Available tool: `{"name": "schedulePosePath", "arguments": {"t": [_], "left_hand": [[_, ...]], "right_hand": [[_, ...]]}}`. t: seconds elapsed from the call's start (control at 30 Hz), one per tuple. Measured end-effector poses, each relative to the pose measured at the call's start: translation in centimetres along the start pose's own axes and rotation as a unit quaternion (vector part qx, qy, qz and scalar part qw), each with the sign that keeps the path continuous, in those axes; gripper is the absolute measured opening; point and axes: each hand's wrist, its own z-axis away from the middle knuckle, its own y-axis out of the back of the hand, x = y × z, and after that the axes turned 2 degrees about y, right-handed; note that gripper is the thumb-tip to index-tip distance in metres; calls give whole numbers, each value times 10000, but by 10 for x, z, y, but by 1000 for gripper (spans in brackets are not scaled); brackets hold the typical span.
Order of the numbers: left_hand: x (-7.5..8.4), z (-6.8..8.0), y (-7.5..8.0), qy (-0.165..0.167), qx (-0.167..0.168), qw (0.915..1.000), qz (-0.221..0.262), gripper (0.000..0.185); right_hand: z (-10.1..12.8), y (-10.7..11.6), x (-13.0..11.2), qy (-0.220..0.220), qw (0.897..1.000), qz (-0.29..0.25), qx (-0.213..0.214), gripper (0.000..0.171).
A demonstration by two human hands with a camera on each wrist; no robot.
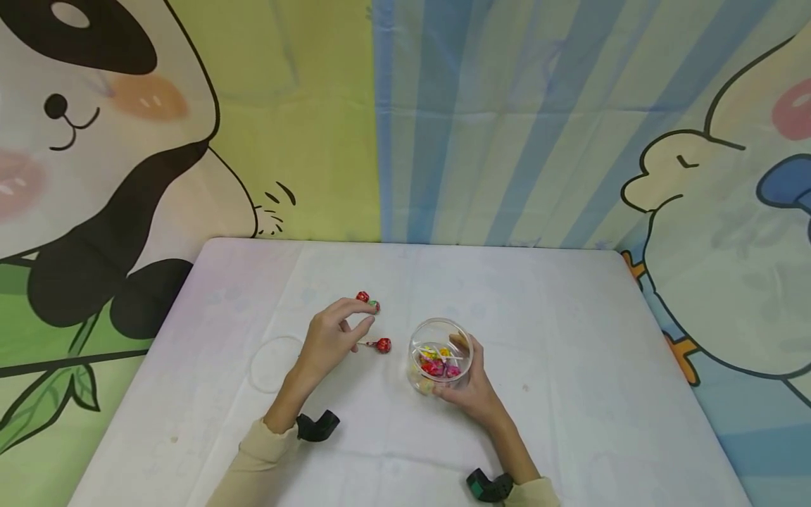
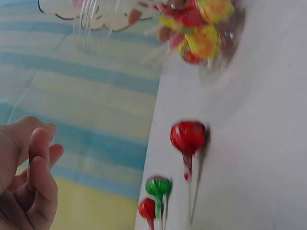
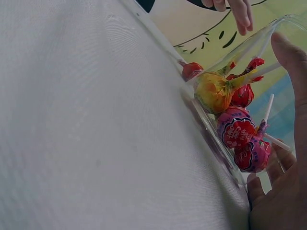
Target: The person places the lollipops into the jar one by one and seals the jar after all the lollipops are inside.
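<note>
A clear round jar (image 1: 415,377) stands on the table with several wrapped lollipops (image 3: 237,132) inside, in yellow, red and pink-purple wrappers. My right hand (image 1: 475,387) grips the jar's right side, fingers and thumb around its wall. To the jar's left lies a red lollipop (image 2: 188,136) on the tabletop. Farther back, a green-wrapped lollipop (image 2: 159,186) and another red one (image 2: 147,208) lie side by side. Over these loose lollipops hovers my left hand (image 1: 332,338). Its fingers bend loosely, thumb and forefinger apart, with nothing held between them.
A clear, thin-edged round lid or ring (image 1: 252,366) lies flat left of my left forearm. The white-covered table (image 1: 589,422) meets a cartoon-printed curtain (image 1: 329,141) along its back edge.
</note>
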Motion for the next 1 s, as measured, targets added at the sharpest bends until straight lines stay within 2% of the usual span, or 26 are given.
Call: {"name": "schedulePosePath", "arguments": {"t": [0.2, 0.33, 0.5, 0.67, 0.83, 1.0], "left_hand": [[-18, 0, 11, 395, 83, 9984, -401, 22], [-31, -1, 13, 725, 36, 9942, -792, 20], [-48, -5, 14, 1200, -185, 9812, -1503, 23], [-56, -11, 10, 1468, -384, 9634, -2210, 25], [-62, -15, 6, 1818, -585, 9526, -2370, 25], [-66, -17, 4, 1973, -657, 9486, -2384, 24]], "right_hand": [[0, 1, 0, -15, 10000, 21, 11, 105], [0, 0, 0, 11, 10000, -44, -14, 105], [2, -1, -2, -84, 9999, -74, -15, 104], [2, 0, -2, -67, 9999, -103, -8, 104], [2, 0, -1, -37, 9999, -136, -13, 104], [2, -1, -2, -73, 9998, -167, -28, 104]]}}
